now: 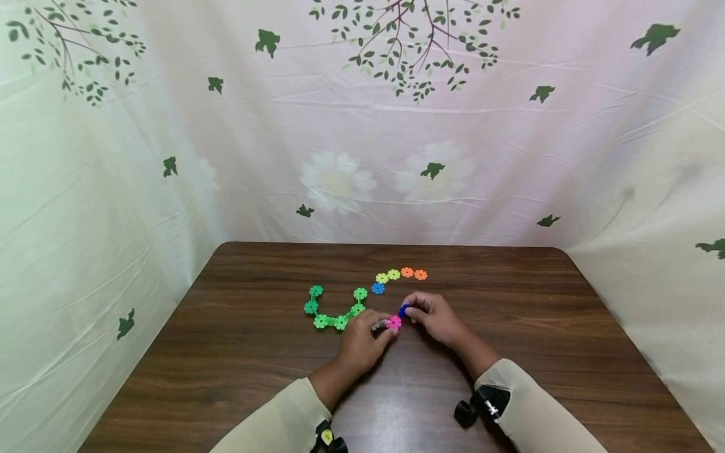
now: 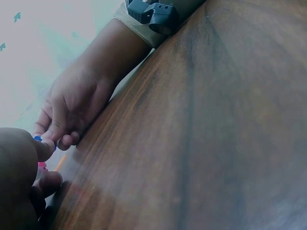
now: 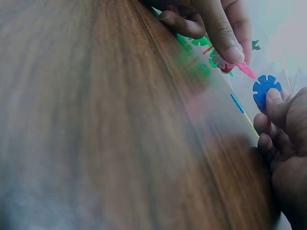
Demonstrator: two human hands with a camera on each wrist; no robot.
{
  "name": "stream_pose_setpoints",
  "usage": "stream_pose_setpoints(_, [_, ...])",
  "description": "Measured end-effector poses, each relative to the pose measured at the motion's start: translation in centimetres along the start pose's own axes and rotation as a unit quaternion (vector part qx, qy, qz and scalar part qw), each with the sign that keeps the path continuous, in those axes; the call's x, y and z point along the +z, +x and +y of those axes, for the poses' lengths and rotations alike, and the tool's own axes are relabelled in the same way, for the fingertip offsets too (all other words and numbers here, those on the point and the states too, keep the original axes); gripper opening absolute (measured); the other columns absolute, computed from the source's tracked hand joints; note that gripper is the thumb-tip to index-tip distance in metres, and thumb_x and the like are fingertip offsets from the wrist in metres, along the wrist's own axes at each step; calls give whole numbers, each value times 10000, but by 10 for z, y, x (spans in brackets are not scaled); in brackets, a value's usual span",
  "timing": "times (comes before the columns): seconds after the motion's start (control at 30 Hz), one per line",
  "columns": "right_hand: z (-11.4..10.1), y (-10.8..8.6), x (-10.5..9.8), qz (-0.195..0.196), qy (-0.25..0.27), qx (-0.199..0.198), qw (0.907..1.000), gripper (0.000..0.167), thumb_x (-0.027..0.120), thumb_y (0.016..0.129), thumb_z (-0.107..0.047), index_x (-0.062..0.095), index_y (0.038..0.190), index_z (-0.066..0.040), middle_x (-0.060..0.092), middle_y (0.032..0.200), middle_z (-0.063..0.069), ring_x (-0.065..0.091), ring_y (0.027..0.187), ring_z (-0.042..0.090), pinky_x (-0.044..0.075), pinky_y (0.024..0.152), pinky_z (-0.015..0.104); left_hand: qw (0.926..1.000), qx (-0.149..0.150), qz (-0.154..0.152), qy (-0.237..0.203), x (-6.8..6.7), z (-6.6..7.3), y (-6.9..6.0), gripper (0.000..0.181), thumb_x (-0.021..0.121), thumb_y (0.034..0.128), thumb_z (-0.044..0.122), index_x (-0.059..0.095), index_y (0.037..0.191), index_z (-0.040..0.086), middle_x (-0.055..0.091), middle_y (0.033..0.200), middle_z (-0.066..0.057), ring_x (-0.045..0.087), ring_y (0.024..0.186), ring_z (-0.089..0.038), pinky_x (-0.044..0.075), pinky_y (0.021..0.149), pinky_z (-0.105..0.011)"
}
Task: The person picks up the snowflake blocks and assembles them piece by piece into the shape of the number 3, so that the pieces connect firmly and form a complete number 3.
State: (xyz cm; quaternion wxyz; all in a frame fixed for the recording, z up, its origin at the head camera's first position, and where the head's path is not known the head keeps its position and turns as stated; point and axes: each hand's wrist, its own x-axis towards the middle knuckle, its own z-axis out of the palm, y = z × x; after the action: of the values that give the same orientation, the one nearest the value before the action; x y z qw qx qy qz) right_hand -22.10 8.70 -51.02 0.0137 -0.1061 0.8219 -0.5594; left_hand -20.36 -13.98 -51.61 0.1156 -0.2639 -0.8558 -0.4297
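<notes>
The dark blue notched disc (image 3: 263, 90) is above the desk (image 1: 255, 377), just beside the pink notched disc (image 1: 394, 322) but apart from it. The right hand (image 1: 436, 319) pinches the blue one, thumb on its face; the left hand (image 1: 362, 343) has its fingers closed to a pinch on the pink one, next to a greyish disc (image 1: 379, 324). Joining these two seems the work in hand: keep the blue disc crosswise to the pink, bring notch to notch, and push straight, since a slanted push could bend the thin rims. Bracing the pink close to its joining edge should help. The green disc chain (image 1: 340, 323) runs up to the left hand; whether it links there is hidden. Beyond lie a lighter blue disc (image 1: 377, 288), yellow discs (image 1: 382, 278) and orange discs (image 1: 407, 272).
</notes>
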Motion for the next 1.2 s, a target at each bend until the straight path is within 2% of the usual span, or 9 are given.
stream_pose_setpoints(0.13, [1,1,0,-56,-122,-42,9999,81,672,1061,-15,747,1029,-17,695,909,91,613,811,90,531,738,233,10000,33,9,-18,0,-1,0,229,887,934,180,835,1137,89,814,1088,-43,769,1031,-209,625,903,-368])
stream_pose_setpoints(0.37, [1,2,2,-63,-358,-45,9993,75,721,1036,-47,788,1010,-69,777,1004,65,659,918,75,532,833,222,9987,450,237,76,2,-6,-1,230,903,905,171,833,1104,80,813,1056,-43,768,987,-207,624,846,-355])
stream_pose_setpoints(0.8, [-5,3,6,73,-241,-77,9997,50,776,989,-35,820,988,-11,812,988,132,663,882,37,534,807,208,9997,164,45,-152,-3,-3,-1,222,864,927,160,838,1120,54,827,1090,-79,792,1028,-236,646,879,-370])
stream_pose_setpoints(1.07, [-5,0,5,125,-176,39,9998,64,768,1000,-42,819,1014,-6,797,980,150,647,837,56,535,748,206,9998,198,21,-63,0,-4,-1,231,870,932,168,829,1130,56,820,1092,-73,783,1033,-226,642,895,-371])
stream_pose_setpoints(1.2, [-3,0,4,115,-254,1,9996,72,761,1008,-50,823,1029,-21,811,1019,138,679,908,61,543,809,206,9998,207,1,32,0,-3,-1,237,861,945,148,818,1157,52,811,1115,-75,774,1053,-235,634,919,-389])
